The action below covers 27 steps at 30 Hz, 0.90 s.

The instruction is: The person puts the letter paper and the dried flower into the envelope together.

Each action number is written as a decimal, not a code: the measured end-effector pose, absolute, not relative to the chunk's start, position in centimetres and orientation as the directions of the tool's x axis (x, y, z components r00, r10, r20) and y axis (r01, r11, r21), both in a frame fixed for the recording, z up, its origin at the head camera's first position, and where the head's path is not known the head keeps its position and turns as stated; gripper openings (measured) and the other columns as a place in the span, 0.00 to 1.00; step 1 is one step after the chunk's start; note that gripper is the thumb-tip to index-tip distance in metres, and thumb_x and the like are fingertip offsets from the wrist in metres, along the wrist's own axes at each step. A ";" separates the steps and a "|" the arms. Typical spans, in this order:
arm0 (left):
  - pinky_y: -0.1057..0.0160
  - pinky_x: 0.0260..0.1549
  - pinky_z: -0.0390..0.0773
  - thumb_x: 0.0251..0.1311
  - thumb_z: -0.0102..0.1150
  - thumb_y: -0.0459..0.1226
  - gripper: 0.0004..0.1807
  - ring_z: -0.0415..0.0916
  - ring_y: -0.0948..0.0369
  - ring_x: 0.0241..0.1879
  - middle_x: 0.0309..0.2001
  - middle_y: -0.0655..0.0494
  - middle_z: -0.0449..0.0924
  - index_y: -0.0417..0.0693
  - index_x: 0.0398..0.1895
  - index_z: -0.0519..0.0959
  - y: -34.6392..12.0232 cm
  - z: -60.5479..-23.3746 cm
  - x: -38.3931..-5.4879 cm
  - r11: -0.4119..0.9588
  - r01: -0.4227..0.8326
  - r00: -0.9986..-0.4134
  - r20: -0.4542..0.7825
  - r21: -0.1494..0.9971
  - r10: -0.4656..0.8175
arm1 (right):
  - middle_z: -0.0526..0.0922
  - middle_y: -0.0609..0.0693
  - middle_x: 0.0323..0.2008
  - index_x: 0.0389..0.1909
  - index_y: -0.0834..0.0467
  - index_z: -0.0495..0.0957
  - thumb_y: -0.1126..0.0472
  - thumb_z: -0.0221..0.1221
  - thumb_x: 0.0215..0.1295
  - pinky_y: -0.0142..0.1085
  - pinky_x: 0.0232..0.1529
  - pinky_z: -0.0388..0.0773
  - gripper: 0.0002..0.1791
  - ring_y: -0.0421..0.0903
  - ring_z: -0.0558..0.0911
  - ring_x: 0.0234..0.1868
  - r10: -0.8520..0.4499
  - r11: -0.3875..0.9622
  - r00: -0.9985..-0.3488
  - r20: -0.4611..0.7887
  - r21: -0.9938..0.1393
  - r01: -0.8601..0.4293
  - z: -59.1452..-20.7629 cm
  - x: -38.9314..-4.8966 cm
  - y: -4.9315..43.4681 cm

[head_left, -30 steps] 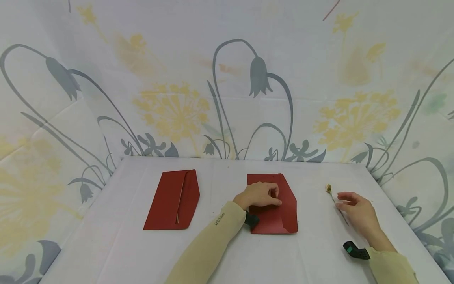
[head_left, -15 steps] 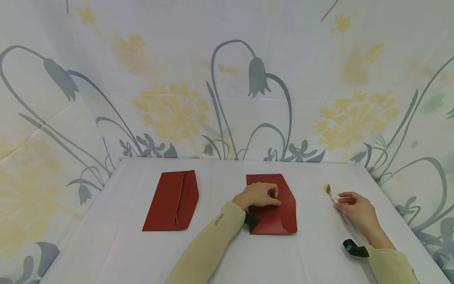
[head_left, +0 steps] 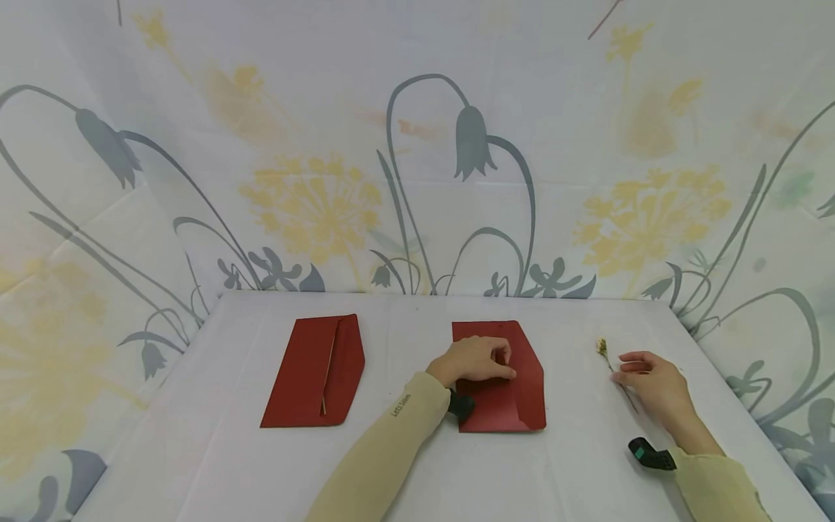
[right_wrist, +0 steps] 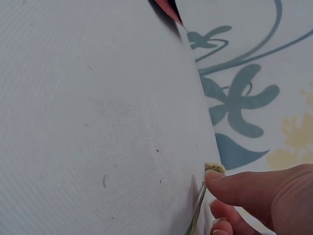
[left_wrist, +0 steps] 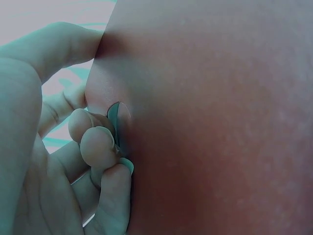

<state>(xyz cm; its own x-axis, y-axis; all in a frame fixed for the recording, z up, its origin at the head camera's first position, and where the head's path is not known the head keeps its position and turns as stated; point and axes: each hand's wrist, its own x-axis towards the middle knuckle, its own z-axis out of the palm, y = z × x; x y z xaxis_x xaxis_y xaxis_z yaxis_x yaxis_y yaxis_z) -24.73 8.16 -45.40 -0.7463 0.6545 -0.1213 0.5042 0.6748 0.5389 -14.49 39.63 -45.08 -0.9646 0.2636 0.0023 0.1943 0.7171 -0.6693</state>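
Note:
My left hand (head_left: 479, 357) grips a red paper envelope (head_left: 499, 412) at the middle of the table, its flap side to the right. In the left wrist view the thumb and a finger meet the envelope's edge (left_wrist: 210, 122) close to a rounded notch, with the other fingers curled beside it. To the right, my right hand (head_left: 659, 391) pinches the thin stem of a small dried flower (head_left: 601, 348) between thumb and fingers. Its pale yellow flower head (right_wrist: 215, 168) shows just past the thumb tip in the right wrist view.
Another red envelope (head_left: 293, 380) lies on the left of the table, a thin dried stem (head_left: 329, 362) along its flap edge. White cloth (head_left: 228, 464) covers the table. Behind stands a flower-printed curtain (head_left: 313, 239). Small crumbs (right_wrist: 157, 151) dot the cloth near my right hand.
The view has shifted slightly, so everything appears a little further left. Both hands keep nearly the same place and hold.

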 end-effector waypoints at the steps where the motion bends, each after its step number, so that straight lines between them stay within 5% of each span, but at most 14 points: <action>1: 0.67 0.26 0.67 0.60 0.64 0.55 0.12 0.69 0.67 0.28 0.27 0.66 0.73 0.64 0.33 0.73 8.1 -45.4 -24.7 0.675 0.504 -0.747 -0.121 0.538 0.654 | 0.83 0.60 0.43 0.54 0.68 0.76 0.59 0.66 0.62 0.36 0.36 0.69 0.24 0.52 0.78 0.43 0.261 0.720 -0.965 0.007 -0.668 0.190 -45.1 -14.5 39.6; 11: 0.67 0.27 0.67 0.61 0.64 0.55 0.12 0.69 0.67 0.29 0.27 0.66 0.73 0.64 0.34 0.73 8.1 -45.2 -24.8 0.680 0.502 -0.746 -0.132 0.534 0.653 | 0.83 0.53 0.33 0.45 0.68 0.78 0.59 0.68 0.60 0.36 0.30 0.69 0.19 0.45 0.76 0.32 0.257 0.772 -0.965 0.058 -0.613 0.169 -45.6 -15.0 39.4; 27: 0.67 0.27 0.67 0.61 0.64 0.54 0.12 0.69 0.68 0.29 0.27 0.65 0.73 0.63 0.33 0.73 8.2 -45.2 -24.8 0.679 0.505 -0.743 -0.132 0.532 0.656 | 0.82 0.51 0.30 0.43 0.68 0.79 0.61 0.61 0.66 0.40 0.32 0.68 0.13 0.46 0.77 0.30 0.200 0.832 -0.979 0.039 -0.534 0.149 -45.6 -15.5 39.2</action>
